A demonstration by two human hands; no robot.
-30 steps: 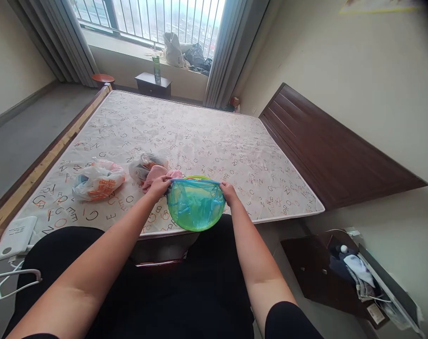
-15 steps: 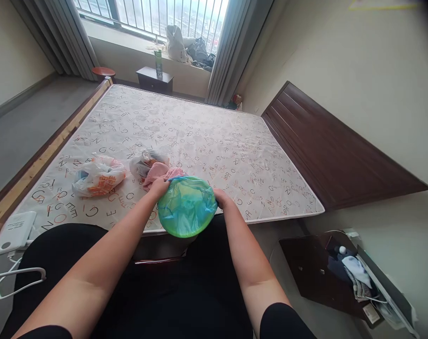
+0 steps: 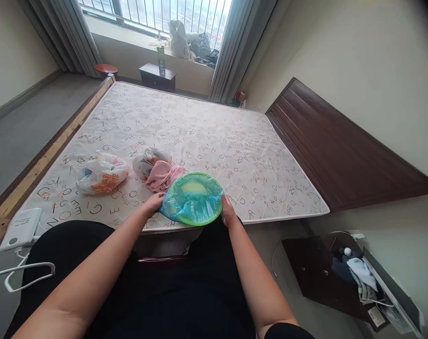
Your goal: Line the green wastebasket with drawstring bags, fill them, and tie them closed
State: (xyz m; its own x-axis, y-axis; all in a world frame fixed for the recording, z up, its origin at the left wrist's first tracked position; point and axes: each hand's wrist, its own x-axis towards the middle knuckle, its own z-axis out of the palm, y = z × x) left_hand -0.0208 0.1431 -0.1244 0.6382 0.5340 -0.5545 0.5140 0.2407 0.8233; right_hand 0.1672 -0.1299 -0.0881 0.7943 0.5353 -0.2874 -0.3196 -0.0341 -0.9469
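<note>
A round trash can with a bright green rim (image 3: 210, 220) is tilted with its mouth toward me, over the near edge of the mattress. A thin blue plastic bag (image 3: 190, 207) lines it and stretches over the rim at the left. My left hand (image 3: 155, 203) is closed on the bag's edge, pulled out beyond the rim. At the can's right side, my right hand (image 3: 228, 210) grips the rim, its fingertips partly hidden. A crumpled pink cloth (image 3: 163, 176) lies just behind the can, against a tied plastic bag (image 3: 143, 165).
A white plastic bag with orange print (image 3: 106, 176) sits on the patterned mattress (image 3: 214, 127). At the left corner are a white device (image 3: 21, 229) and a white hanger (image 3: 30, 268). A dark nightstand (image 3: 312, 268) stands at the right, below the headboard (image 3: 344, 150).
The can has moved slightly up and right and turned. My left hand has shifted down from the rim's upper left, drawing the bag outward at the left. The view has shifted slightly.
</note>
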